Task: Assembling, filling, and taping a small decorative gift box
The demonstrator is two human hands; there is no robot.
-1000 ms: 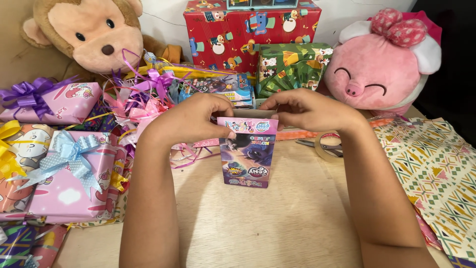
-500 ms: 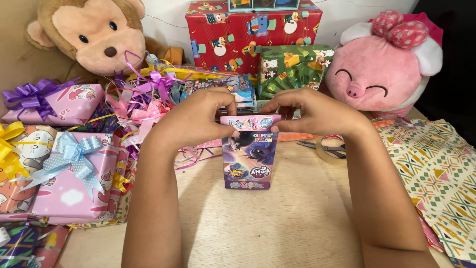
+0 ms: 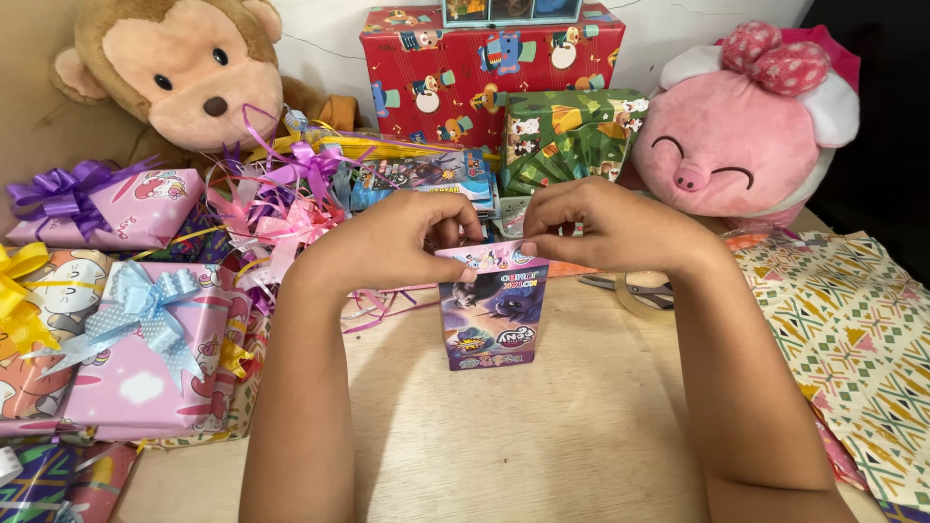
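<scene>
Purple cartoon box (image 3: 492,312) stands upright on table (image 3: 542,436); left hand (image 3: 387,242) and right hand (image 3: 601,225) pinch its top flap, steadying it.

Wooden table (image 3: 542,436): small box (image 3: 489,310), wrapped gifts (image 3: 145,358), patterned paper (image 3: 852,320), possibly scissors (image 3: 630,286).

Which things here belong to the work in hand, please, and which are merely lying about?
In hand: small cartoon box, held at its top by left hand and right hand.

Lying about: monkey plush, pig plush, wrapped gifts, patterned paper, tape roll.
</scene>
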